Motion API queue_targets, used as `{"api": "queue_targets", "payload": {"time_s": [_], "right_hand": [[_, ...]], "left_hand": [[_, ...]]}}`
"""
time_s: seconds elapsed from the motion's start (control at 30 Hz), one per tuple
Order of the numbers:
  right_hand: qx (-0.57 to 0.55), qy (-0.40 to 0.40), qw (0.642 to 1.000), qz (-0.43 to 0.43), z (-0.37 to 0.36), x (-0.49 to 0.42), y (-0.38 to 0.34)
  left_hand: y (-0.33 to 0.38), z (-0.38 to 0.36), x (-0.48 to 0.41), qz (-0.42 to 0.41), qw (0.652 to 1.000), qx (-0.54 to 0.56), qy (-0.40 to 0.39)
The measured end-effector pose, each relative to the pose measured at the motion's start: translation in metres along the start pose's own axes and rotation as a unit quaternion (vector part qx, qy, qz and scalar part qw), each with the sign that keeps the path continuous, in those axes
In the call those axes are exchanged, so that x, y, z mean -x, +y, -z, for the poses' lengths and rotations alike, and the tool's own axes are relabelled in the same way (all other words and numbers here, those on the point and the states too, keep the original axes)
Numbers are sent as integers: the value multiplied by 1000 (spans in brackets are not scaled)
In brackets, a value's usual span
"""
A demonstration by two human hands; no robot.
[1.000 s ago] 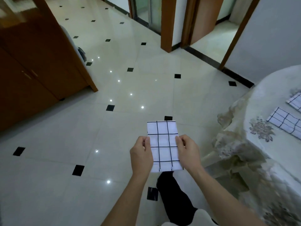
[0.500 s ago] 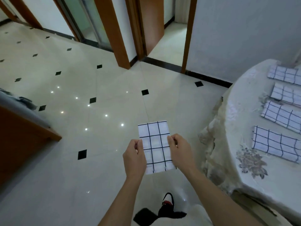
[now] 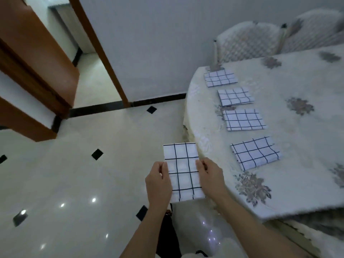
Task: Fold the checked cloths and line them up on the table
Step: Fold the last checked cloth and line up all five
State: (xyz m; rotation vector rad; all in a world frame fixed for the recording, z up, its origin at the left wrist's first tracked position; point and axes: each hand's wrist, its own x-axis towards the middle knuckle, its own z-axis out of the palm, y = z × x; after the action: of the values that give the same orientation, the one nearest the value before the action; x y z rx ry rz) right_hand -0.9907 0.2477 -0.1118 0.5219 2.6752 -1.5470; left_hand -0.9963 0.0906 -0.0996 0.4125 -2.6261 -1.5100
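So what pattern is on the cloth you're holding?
The cloth is white with thin black grid lines, best seen in the head view.

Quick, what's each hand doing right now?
Left hand: pinching the left edge of the folded checked cloth.
Right hand: pinching the cloth's right edge.

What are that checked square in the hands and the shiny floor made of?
The checked cloth looks like thin woven fabric, probably cotton, matte: soft folded edges. The floor looks like glossy tile, ceramic or stone: lights reflect in it.
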Motion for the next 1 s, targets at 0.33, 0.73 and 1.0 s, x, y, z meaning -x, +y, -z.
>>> {"api": "queue_targets", "payload": {"time_s": [0.33,0.73,1.0], "right_hand": [[-68,245,958,-131,6,-51,-13],[-94,470,815,-327,75,22,70],[-127,501,767,-380,101,33,125]], "left_hand": [[41,-68,-121,-157,959,-22,-236],[88,-204,-39,-280,802,-50,-525],[95,-266,8,-291,771,-101,-558]]}}
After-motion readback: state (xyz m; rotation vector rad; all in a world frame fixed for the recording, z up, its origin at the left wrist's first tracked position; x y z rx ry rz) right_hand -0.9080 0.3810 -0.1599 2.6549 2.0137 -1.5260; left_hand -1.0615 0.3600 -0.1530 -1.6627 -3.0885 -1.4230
